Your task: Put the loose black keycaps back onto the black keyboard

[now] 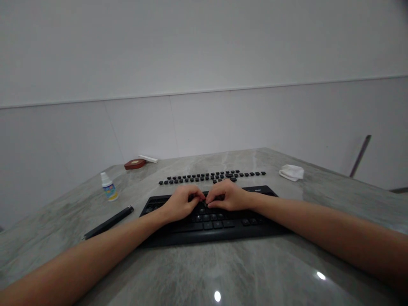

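Observation:
A black keyboard [188, 238] lies on the table below both hands, with part of its keys in place and the rest of its upper area hidden by my hands. My left hand [183, 203] is closed, thumb and forefinger pinched over the middle of the keyboard. Fingertip to fingertip with it, my right hand [230, 195] pinches at the same spot. Between them is a small dark piece that looks like a keycap [204, 203], largely covered by the fingers. Loose black keycaps [188, 180] lie in rows on the table just behind the keyboard.
On the left stand a small white bottle [110, 188] with a blue and yellow label and, nearer, a black pen-like stick [108, 222]. A reddish-brown case [134, 164] and a white strip [148, 159] lie at the back left. A folded white cloth [291, 172] rests at the right.

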A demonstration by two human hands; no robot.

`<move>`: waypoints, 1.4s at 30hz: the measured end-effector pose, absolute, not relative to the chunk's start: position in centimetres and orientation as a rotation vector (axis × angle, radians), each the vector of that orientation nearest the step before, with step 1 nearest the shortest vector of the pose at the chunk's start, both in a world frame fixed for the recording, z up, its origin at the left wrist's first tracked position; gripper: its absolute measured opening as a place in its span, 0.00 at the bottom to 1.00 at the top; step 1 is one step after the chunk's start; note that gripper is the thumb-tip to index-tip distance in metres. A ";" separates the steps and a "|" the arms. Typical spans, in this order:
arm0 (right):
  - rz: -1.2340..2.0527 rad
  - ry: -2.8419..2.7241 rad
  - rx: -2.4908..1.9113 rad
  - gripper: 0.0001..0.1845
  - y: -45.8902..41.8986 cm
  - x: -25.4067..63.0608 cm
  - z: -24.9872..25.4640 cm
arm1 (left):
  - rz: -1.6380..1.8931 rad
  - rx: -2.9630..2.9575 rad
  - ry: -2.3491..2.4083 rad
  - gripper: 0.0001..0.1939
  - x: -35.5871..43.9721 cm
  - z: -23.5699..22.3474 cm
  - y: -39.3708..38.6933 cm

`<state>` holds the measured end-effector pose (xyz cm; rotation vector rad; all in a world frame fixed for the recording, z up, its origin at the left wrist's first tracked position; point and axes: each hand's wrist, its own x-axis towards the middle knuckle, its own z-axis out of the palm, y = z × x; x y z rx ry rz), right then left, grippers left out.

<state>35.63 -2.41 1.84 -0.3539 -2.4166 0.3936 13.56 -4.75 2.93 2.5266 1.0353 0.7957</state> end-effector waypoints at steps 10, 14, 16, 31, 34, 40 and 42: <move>0.132 -2.471 -0.235 0.10 -2.4 35.7 1.6 | 0.804 2.563 1.010 0.11 13.5 2.9 -5.0; 0.005 -2.516 -0.235 0.11 -2.6 35.7 1.7 | 0.806 2.586 0.997 0.11 13.6 2.9 -5.0; -0.031 -2.521 -0.238 0.12 -2.7 35.8 1.8 | 0.799 2.597 0.992 0.11 13.6 2.9 -5.0; 0.183 -2.443 -0.317 0.09 -2.9 35.6 1.8 | 0.805 2.591 0.959 0.19 13.5 2.5 -4.5; 0.240 -2.423 -0.333 0.09 -2.8 35.6 1.8 | 0.814 2.599 0.951 0.20 13.5 2.6 -4.6; 0.264 -2.447 -0.299 0.08 -2.9 35.5 1.9 | 0.832 2.604 0.938 0.21 13.5 2.6 -4.7; 0.262 -2.456 -0.285 0.08 -2.8 35.4 1.8 | 0.837 2.614 0.942 0.21 13.5 2.6 -4.7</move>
